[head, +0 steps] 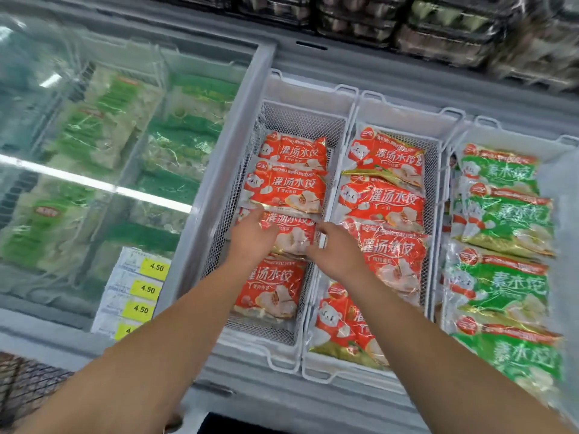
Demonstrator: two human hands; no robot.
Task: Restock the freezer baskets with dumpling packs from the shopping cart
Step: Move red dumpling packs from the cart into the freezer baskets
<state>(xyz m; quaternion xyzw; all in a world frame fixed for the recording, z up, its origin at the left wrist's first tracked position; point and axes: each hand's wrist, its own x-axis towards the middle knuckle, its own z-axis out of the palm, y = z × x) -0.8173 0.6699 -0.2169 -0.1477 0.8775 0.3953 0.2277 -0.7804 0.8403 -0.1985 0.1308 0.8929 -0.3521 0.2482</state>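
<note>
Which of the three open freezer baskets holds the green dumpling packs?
The rightmost basket, by the right frame edge. Its packs are green; the left basket, where both hands work, and the middle basket hold red packs.

Two bare forearms run up from the bottom edge to the left hand (253, 236) and the right hand (336, 249). No sleeve, cuff or glove covers any part that shows. The wrists and fingers appear to carry no watch, band or ring, though the picture is soft there.
</note>
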